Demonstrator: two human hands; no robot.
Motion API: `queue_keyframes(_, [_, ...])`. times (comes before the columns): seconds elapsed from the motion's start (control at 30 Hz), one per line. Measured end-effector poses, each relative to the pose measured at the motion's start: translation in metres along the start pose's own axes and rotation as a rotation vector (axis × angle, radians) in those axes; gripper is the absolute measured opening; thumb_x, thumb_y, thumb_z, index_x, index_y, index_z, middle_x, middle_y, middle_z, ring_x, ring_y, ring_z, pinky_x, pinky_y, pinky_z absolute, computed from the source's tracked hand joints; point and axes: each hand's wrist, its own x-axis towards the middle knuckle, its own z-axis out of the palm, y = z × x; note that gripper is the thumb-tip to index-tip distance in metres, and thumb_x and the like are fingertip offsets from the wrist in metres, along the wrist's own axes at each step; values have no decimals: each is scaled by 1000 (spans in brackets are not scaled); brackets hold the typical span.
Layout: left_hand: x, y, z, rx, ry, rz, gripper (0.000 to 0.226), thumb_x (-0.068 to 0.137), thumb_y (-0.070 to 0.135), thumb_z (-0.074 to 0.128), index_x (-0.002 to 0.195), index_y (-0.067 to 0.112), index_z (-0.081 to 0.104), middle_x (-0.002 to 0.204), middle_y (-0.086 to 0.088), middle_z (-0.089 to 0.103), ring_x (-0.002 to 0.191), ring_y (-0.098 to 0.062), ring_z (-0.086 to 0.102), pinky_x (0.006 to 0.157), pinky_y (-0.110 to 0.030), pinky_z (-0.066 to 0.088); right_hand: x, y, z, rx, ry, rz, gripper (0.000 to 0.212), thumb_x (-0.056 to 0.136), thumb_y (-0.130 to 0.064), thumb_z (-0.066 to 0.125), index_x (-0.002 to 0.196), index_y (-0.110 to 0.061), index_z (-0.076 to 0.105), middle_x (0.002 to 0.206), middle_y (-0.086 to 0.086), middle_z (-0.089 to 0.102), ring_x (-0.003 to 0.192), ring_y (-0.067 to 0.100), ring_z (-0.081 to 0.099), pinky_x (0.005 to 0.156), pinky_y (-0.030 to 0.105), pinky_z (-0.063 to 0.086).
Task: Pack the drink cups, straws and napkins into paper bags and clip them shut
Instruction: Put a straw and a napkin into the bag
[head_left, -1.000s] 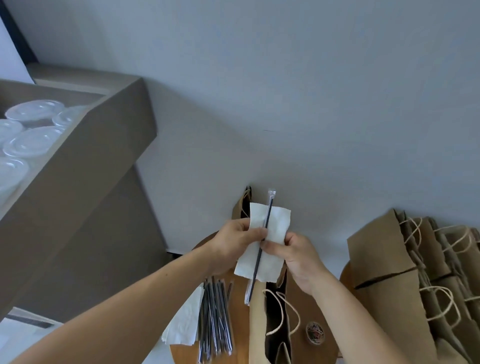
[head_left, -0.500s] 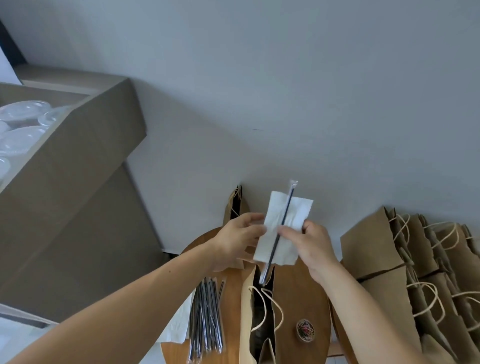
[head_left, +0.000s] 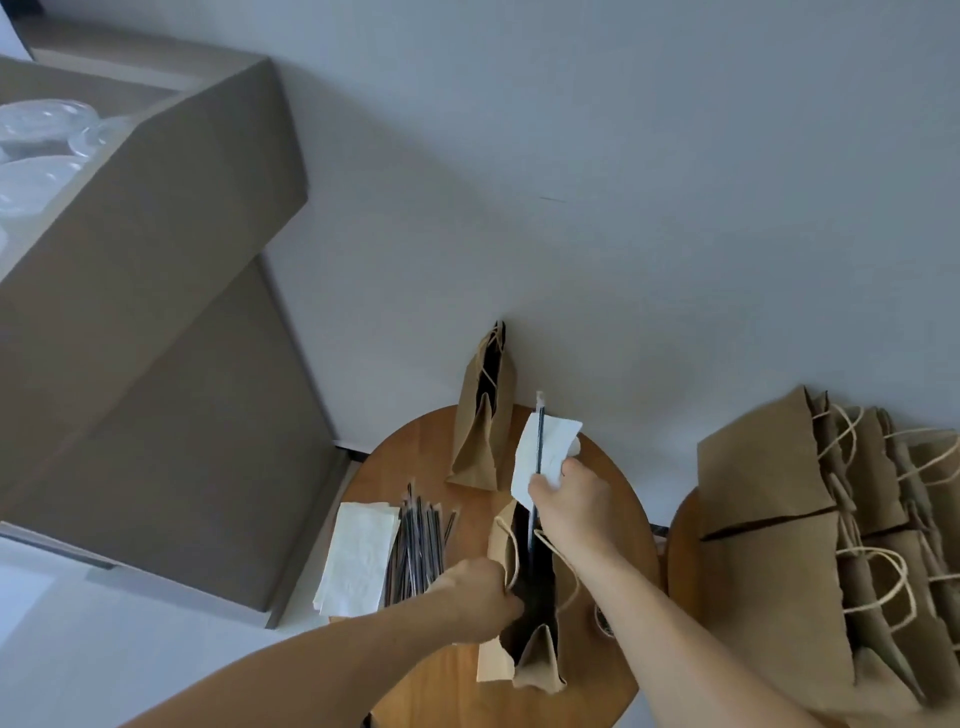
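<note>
the straw (head_left: 540, 441) and napkin (head_left: 555, 441) are pinched together in my right hand (head_left: 571, 501), straw lying upright against the napkin. its lower end is already inside the mouth of the bag (head_left: 537, 662) and its top stands clear above my fingers. my left hand (head_left: 478, 597) grips the bag's left rim, fingers curled over the edge, holding the mouth apart. i can't tell whether a cup is inside; the interior is just dark.

the bag stands near the front of the table (head_left: 410, 457). left of it lie the straw bundle (head_left: 415, 551) and, just beside that, the napkin pile (head_left: 358, 556). a far bag (head_left: 475, 447) stands at the back, against the wall. to the right, the bag stack (head_left: 769, 571) leans on a second surface. further left is a box (head_left: 156, 260) with cups (head_left: 31, 124) in it.

my worry is the mouth: it's narrow, and the napkin is wider than the straw, so it could snag on the rim or a handle loop and crumple outside while the straw drops in alone. if my left grip eases, the bag may fold shut or tip, since it looks light. letting go too high could also leave the straw poking out, in the way of a clip.
</note>
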Motion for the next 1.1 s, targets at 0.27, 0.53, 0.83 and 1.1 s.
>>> queue_keyframes(0.27, [-5, -2, -2, -572, -139, -179, 24, 90, 11, 41, 99, -4, 58, 76, -19, 72, 57, -27, 67, 50, -27, 47, -32, 18, -4, -329, -274, -35, 10, 95, -27, 59, 97, -21, 52, 103, -2, 62, 72, 5, 52, 47, 9, 33])
queue_keyframes(0.53, [-9, 4, 9, -574, -172, -121, 31, 95, 14, 41, 109, -7, 58, 73, -16, 69, 58, -25, 66, 48, -27, 47, -40, 20, 15, -704, -346, -76, 28, 94, -8, 54, 122, -8, 52, 119, 10, 58, 104, 25, 62, 75, 29, 45])
queue_keyframes(0.83, [-12, -8, 5, -588, -170, -112, 25, 91, 10, 41, 94, -3, 62, 76, -17, 70, 58, -23, 65, 50, -26, 46, -30, 61, 43, -288, -416, 199, 16, 94, -22, 53, 79, -22, 52, 76, -5, 57, 67, 9, 52, 55, 22, 37])
queue_keyframes(1.1, [-13, -22, 0, -340, -72, -21, 25, 92, 21, 41, 92, 6, 60, 80, -12, 71, 62, -17, 66, 66, -30, 57, -5, 77, 89, -353, -655, 331, 17, 96, -19, 50, 104, -15, 64, 116, 11, 64, 116, 29, 59, 92, 34, 46])
